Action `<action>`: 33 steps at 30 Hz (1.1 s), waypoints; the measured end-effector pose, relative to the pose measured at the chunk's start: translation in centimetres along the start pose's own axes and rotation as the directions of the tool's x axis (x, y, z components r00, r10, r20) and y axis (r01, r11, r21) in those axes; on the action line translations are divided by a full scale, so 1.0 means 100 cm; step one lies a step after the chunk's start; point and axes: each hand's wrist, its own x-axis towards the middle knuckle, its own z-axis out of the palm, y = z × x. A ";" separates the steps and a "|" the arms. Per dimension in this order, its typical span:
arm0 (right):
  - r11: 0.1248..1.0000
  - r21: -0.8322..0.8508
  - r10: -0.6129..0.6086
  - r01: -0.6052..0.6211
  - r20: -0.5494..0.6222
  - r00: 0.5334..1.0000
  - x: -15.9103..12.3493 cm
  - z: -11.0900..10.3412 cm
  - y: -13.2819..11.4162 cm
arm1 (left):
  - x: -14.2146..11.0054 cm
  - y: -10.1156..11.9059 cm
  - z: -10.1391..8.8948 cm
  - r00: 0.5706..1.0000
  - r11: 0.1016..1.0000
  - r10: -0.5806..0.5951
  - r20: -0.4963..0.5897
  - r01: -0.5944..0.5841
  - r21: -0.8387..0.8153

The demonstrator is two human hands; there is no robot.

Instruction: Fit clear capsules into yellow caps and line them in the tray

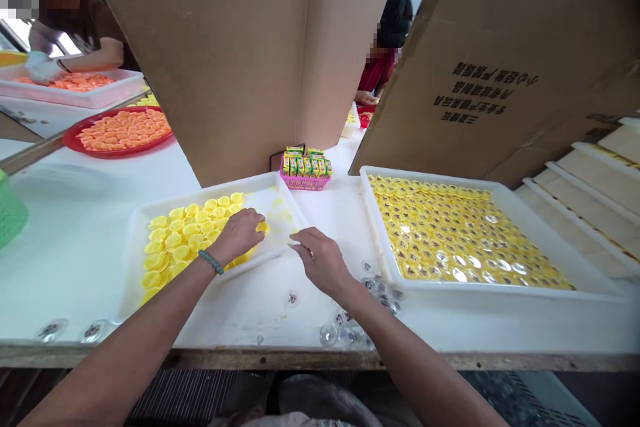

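Observation:
My left hand (241, 235), with a beaded bracelet at the wrist, reaches over a white tray (293, 210) of small round yellow cups (173, 241). Its thumb and fingers are closed on one yellow cup (263, 227) near the tray's right side. Just right of that tray, my right hand (323, 260) is raised over the table with thumb and forefinger in a pinch. Whatever lies between those fingertips is too small to make out. Transparent round lids with dark printed marks (350, 335) lie loose below my right forearm, and a single lid (293, 298) rests between my arms.
On the right stands a larger white tray (505, 287) of yellow cups with shiny printed tops. Tall cardboard sheets (240, 47) rise behind. A pink basket (306, 183) holds small boxes. A red tray (75, 140) of orange pieces sits left, near a gloved person; another person is behind.

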 end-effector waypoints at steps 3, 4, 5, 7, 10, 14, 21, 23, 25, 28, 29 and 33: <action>0.990 0.080 0.114 -0.118 0.056 0.992 0.029 0.012 0.003 | -0.006 0.004 -0.007 0.992 0.996 0.006 -0.129 -0.017 -0.083; 0.978 0.135 0.148 -0.158 0.083 0.986 0.036 0.017 0.003 | -0.009 0.006 -0.010 0.982 0.991 0.003 -0.187 -0.028 -0.133; 0.959 0.203 0.178 -0.197 0.106 0.978 0.042 0.022 0.002 | -0.012 0.009 -0.012 0.970 0.980 -0.010 -0.241 -0.038 -0.194; 0.900 0.355 0.222 -0.253 0.128 0.967 0.049 0.033 -0.002 | -0.018 0.014 -0.016 0.947 0.935 -0.085 -0.309 -0.031 -0.353; 0.794 0.540 0.255 -0.279 0.121 0.959 0.048 0.041 -0.007 | -0.028 0.024 -0.017 0.934 0.780 -0.256 -0.251 0.046 -0.624; 0.646 0.677 0.308 -0.352 0.190 0.932 0.037 0.036 -0.009 | -0.041 0.033 -0.012 0.920 0.529 -0.369 -0.132 0.091 -0.844; 0.581 0.750 0.326 -0.314 0.139 0.935 0.036 0.034 -0.012 | -0.047 0.042 -0.007 0.865 -0.118 -0.487 0.117 0.068 -0.991; 0.668 0.685 0.338 -0.292 0.071 0.939 0.039 0.039 -0.013 | -0.046 0.047 -0.005 0.883 -0.303 -0.424 0.200 0.070 -0.950; 0.752 0.598 0.341 -0.278 0.007 0.940 0.042 0.044 -0.014 | -0.043 0.050 -0.003 0.888 -0.411 -0.401 0.226 0.047 -0.911; 0.858 0.464 0.272 -0.221 -0.046 0.961 0.046 0.047 -0.010 | -0.039 0.049 -0.001 0.873 -0.430 -0.426 0.238 0.036 -0.902; 0.885 0.424 0.233 -0.193 -0.044 0.971 0.047 0.047 -0.008 | -0.037 0.048 0.000 0.869 -0.410 -0.432 0.240 0.048 -0.911; 0.942 0.316 0.120 -0.114 0.001 0.993 0.051 0.048 0.001 | -0.031 0.041 0.000 0.866 -0.312 -0.437 0.243 0.108 -0.944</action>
